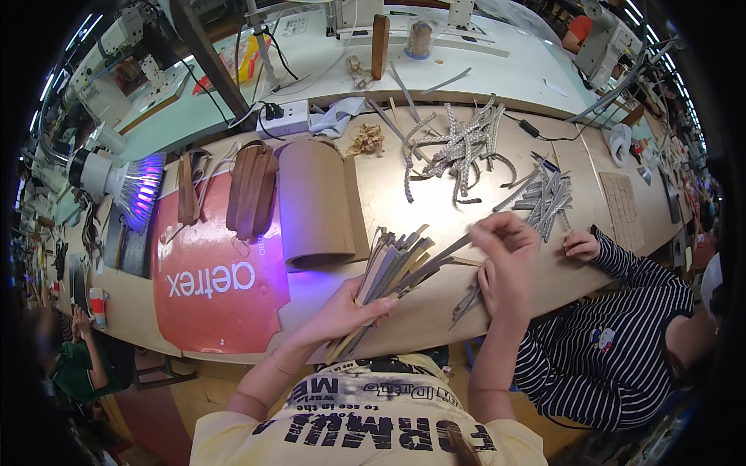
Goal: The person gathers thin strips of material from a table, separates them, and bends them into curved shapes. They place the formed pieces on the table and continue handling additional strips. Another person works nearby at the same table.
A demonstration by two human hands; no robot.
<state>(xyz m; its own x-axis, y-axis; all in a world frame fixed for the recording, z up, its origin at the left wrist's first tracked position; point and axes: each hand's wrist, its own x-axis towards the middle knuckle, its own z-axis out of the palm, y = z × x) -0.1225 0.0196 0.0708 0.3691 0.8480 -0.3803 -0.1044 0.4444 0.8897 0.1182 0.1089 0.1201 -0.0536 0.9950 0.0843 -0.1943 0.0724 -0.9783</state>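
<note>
My left hand is closed around a fanned bundle of thin grey and tan strips above the near table edge. Thumb and fingers of my right hand pinch the outer end of one dark grey strip, which slants out of the bundle to the right. A few loose grey strips lie under my right wrist, beside fingers partly hidden by it; whose they are I cannot tell. Beyond my right hand is a pile of short grey strips. Farther back lies a heap of braided silvery straps.
A brown cardboard roll stands left of the bundle, near a red sheet and brown strap bundles. A lit lamp stands far left. A co-worker's hand in a striped sleeve rests at the right. Sewing machines line the back.
</note>
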